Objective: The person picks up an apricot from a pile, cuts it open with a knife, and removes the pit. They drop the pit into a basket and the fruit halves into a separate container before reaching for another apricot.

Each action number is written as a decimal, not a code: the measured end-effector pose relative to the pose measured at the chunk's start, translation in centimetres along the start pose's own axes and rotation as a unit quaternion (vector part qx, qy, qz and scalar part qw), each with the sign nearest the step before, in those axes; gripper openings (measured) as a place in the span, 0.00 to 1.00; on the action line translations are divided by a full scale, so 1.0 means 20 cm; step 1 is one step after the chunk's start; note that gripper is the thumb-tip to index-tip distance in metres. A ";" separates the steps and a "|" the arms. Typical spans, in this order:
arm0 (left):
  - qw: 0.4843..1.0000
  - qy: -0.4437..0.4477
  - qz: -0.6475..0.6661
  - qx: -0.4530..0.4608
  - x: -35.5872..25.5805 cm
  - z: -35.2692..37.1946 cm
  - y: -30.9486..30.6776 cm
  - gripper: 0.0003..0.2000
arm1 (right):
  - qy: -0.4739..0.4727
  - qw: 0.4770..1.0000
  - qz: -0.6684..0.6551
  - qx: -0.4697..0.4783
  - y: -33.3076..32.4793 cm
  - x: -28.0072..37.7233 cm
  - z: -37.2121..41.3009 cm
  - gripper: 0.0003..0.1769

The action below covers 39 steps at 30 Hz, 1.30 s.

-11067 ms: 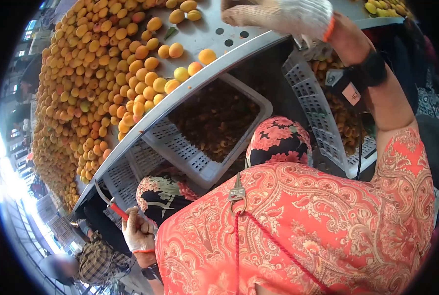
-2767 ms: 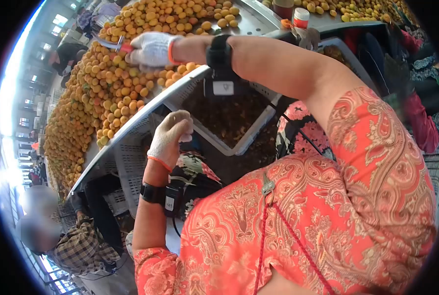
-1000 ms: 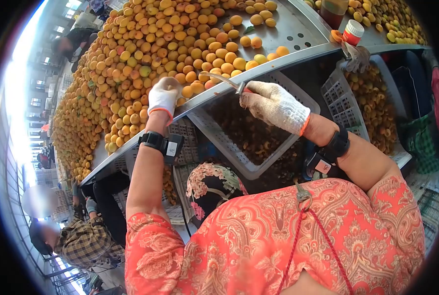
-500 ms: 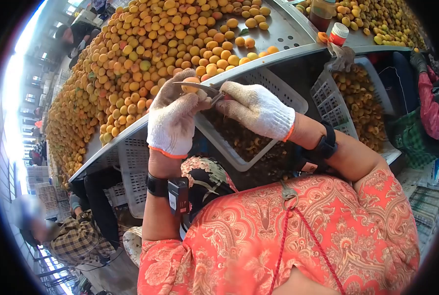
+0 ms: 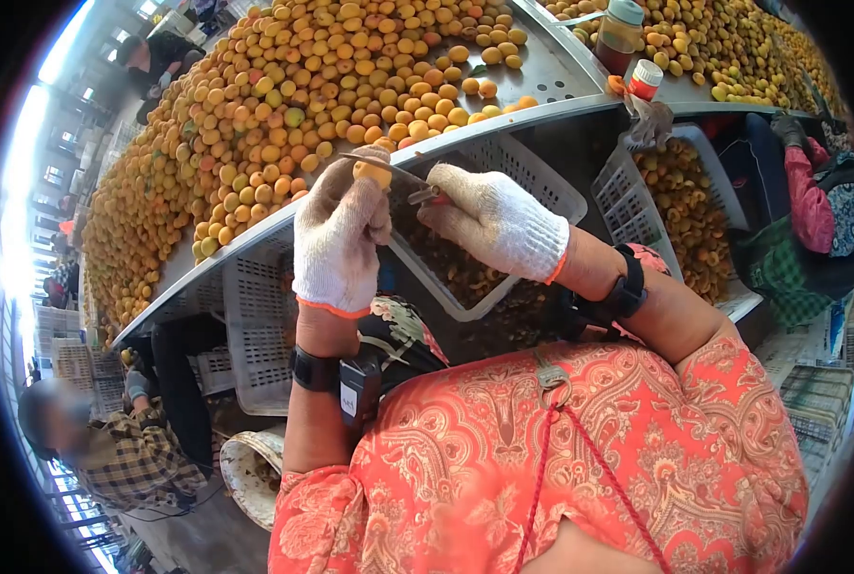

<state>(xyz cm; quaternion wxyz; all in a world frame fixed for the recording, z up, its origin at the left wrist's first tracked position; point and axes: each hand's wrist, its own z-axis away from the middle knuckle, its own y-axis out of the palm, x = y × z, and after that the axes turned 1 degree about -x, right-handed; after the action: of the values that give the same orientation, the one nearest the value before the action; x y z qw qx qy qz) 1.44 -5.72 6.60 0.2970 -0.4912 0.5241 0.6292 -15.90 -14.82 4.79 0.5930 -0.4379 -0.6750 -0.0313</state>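
Observation:
My left hand (image 5: 339, 234), in a white knitted glove with browned fingers, is closed around a yellow-orange apricot (image 5: 374, 175). My gloved right hand (image 5: 499, 215) grips a small curved knife (image 5: 408, 176), its handle mostly hidden in the fingers. The thin blade lies across the top of the apricot and points to the left. Both hands are above the near edge of a metal table, where a large heap of whole apricots (image 5: 284, 105) is spread. Beneath my hands stands a pale plastic crate (image 5: 462, 312) with brownish fruit pieces in it.
Another crate (image 5: 628, 196) of apricot pieces stands to the right, below a red jar with a white lid (image 5: 645, 80) and a bottle of dark liquid (image 5: 620, 36). A white bucket (image 5: 245, 469) sits at lower left. Co-workers are on both sides.
The apricot has turned upright in my left hand, and the blade now crosses its top. My right hand has shifted slightly away from the left. The view has moved a little.

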 end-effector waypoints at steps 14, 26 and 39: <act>0.972 0.023 0.232 -0.025 0.15 0.00 0.09 0.17 | -0.010 0.996 0.059 -0.066 0.12 0.02 0.05 0.17; 0.979 0.062 0.195 -0.016 0.16 0.01 0.15 0.21 | -0.008 0.994 0.053 -0.091 0.14 -0.03 0.05 0.26; 0.994 0.061 0.067 -0.066 0.22 -0.01 0.13 0.14 | 0.060 0.995 -0.064 -0.050 0.14 -0.01 0.06 0.22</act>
<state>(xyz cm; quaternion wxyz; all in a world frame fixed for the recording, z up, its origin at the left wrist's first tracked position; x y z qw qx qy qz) -2.23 -7.17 3.50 0.1884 -0.5110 0.5306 0.6495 -15.05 -12.62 3.00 0.6068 -0.4200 -0.6624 -0.1291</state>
